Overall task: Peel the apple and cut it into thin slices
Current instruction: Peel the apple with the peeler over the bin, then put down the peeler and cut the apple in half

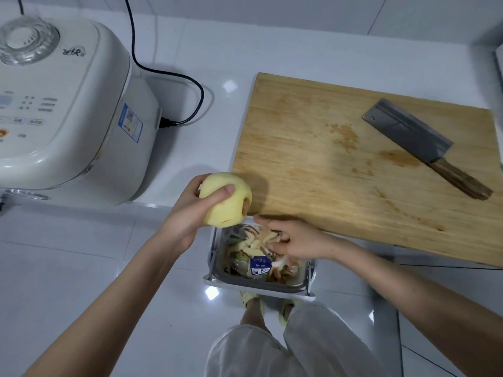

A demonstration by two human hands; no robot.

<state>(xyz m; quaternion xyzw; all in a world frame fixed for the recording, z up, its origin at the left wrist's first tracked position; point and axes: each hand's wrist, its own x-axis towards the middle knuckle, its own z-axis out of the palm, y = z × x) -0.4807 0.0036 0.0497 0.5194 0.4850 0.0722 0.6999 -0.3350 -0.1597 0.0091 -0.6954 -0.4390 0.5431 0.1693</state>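
My left hand [187,213] grips a peeled, pale yellow apple [226,198] just off the counter's front edge, left of the cutting board's near corner. Its brown stem end faces right. My right hand [296,242] hovers palm down over a waste bin [217,278] below the counter, fingers spread. Strips of apple peel [268,238] lie just under its fingertips, and I cannot tell whether they touch. A cleaver [411,133] with a wooden handle lies flat on the right part of the wooden cutting board [313,159].
A white rice cooker [65,104] stands on the counter at the left, its black cord [196,88] looping towards the board. The bin holds peels and wrappers. My legs and sandalled feet [272,306] are on the white tiled floor below.
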